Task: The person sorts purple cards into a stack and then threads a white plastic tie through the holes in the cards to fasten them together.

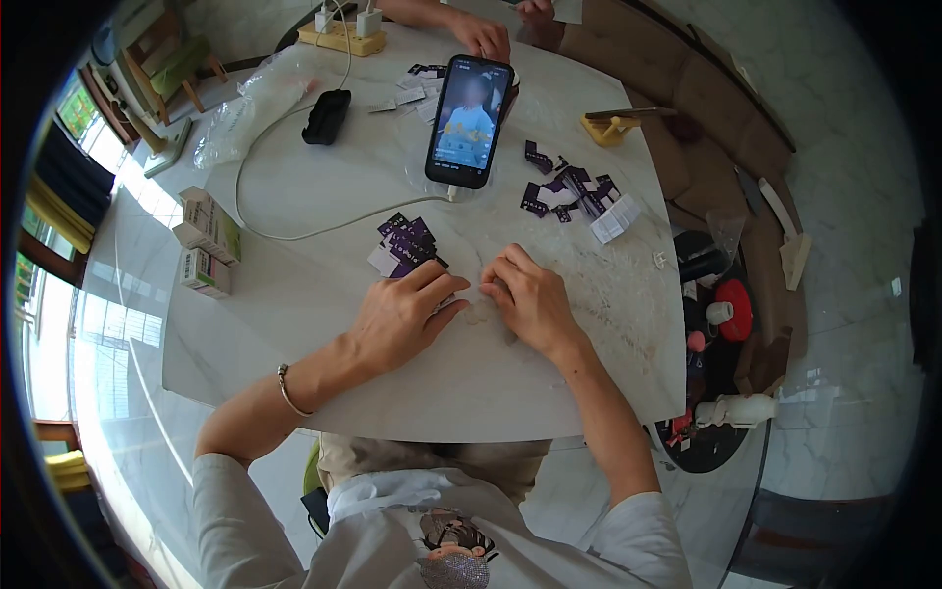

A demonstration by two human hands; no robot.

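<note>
Two hands lie close together on the white table point(471, 383). The left hand point(400, 316) has its fingers bent, and their tips touch the near edge of a little heap of cards point(404, 245), purple and white, which sits just past those fingers. The right hand point(532, 299) is curled too, with its fingertips down on the table, almost touching the left fingertips. I cannot tell if either hand is pinching a card, because the fingers hide it. A second bunch of cards point(574, 194) lies farther out, beyond the right fingers. A phone point(469, 120) stands well past both hands, lit up. Another person's hand point(483, 37) rests far behind the phone.
</note>
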